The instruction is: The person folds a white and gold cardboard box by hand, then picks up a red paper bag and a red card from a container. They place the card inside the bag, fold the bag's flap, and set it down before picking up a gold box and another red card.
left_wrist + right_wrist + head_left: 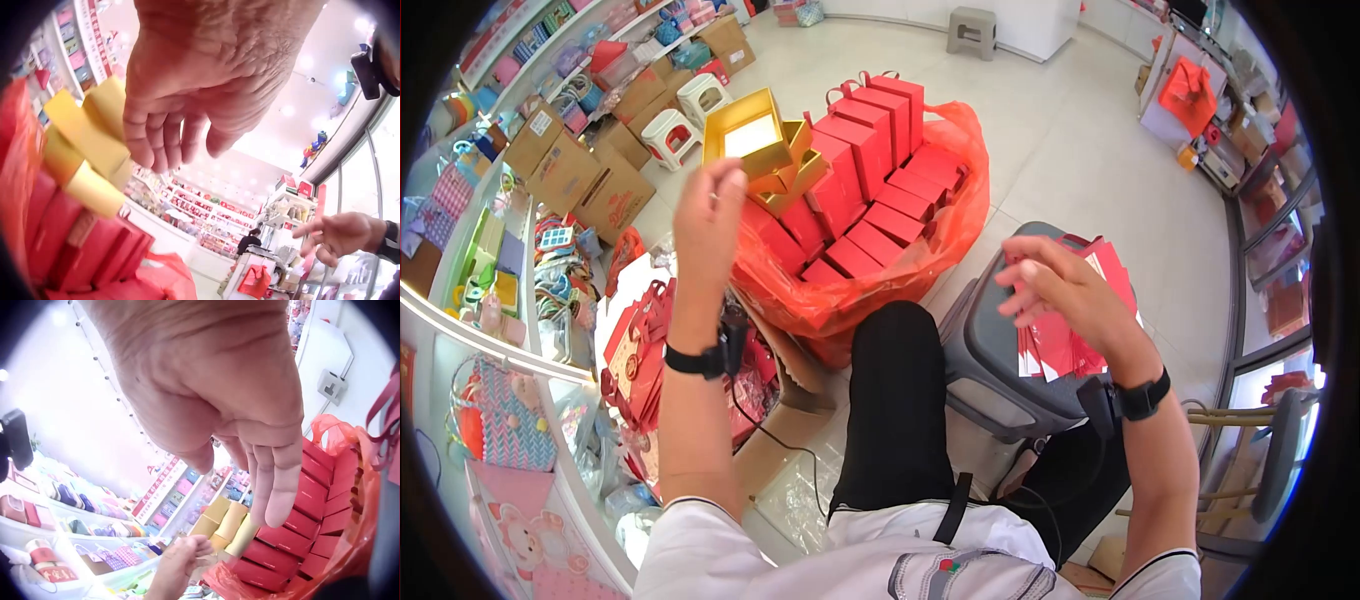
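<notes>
Both hands are raised, holding nothing. My left hand [710,215] is beside the gold open boxes [792,178] on the left part of a red plastic bag [940,245]; whether it touches them I cannot tell. Its fingers hang loosely bent in the left wrist view. Rows of red boxes [852,142] fill the bag. My right hand [1060,285] hovers with relaxed fingers over red flat paper pieces [1055,345] on a grey stool [985,345]. The gold boxes [84,147] also show in the left wrist view, and the red boxes [294,531] in the right wrist view.
A cardboard box [785,425] with red ribboned pieces [640,360] stands at the left. Cartons [580,180], white stools [668,135] and full shelves [475,250] line the left side. A chair [1280,455] is at the lower right. A black cable [775,435] hangs from the left wrist.
</notes>
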Action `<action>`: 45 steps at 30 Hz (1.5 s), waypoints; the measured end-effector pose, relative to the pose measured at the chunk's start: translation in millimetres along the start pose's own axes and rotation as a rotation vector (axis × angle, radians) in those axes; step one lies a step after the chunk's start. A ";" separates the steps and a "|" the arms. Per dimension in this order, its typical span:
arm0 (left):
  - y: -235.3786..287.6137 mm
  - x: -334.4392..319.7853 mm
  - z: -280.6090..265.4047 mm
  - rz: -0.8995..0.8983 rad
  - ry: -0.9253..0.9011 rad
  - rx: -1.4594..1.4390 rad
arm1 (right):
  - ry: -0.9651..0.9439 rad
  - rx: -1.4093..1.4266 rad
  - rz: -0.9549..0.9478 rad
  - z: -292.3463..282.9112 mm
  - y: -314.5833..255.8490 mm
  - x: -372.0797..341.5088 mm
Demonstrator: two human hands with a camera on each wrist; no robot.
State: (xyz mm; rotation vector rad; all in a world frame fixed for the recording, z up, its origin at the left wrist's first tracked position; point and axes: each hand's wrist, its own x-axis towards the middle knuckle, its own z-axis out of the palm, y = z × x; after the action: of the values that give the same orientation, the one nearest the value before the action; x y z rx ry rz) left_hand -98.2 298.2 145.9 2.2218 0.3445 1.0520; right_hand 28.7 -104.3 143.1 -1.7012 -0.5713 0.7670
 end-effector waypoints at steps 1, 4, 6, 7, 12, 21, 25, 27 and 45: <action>-4.0 12.1 -10.1 0.006 0.029 0.028 | 0.020 0.026 0.019 -1.4 6.9 -13.7; -39.2 44.4 -26.7 0.139 0.022 0.228 | 0.079 0.085 -0.006 -5.3 25.4 -49.1; -55.7 55.7 -20.7 0.232 -0.034 0.388 | 0.148 0.148 -0.028 -6.0 34.4 -69.6; -58.1 57.3 -17.8 0.256 -0.077 0.466 | 0.180 0.177 -0.037 -8.5 41.4 -79.1; -58.9 60.3 2.1 0.298 -0.219 0.764 | 0.287 0.315 -0.047 -20.0 84.1 -112.7; -31.1 53.9 14.9 0.473 -0.111 0.813 | 0.328 0.392 0.006 -18.5 106.8 -127.2; 20.5 24.1 23.8 0.659 -0.025 0.632 | 0.305 0.355 -0.023 -14.5 95.9 -116.5; 43.1 4.5 32.4 0.658 -0.100 0.515 | 0.292 0.334 -0.046 -10.8 89.0 -110.8; -20.3 -91.0 160.5 0.534 -0.609 0.458 | 0.920 -0.607 -0.067 -107.5 177.0 -106.7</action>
State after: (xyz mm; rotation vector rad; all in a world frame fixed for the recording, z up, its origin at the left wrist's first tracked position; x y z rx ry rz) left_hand -33.4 198.6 3.3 3.0067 -0.3280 0.5038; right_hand 34.2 -295.6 10.3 -2.3195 -0.1997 -0.3212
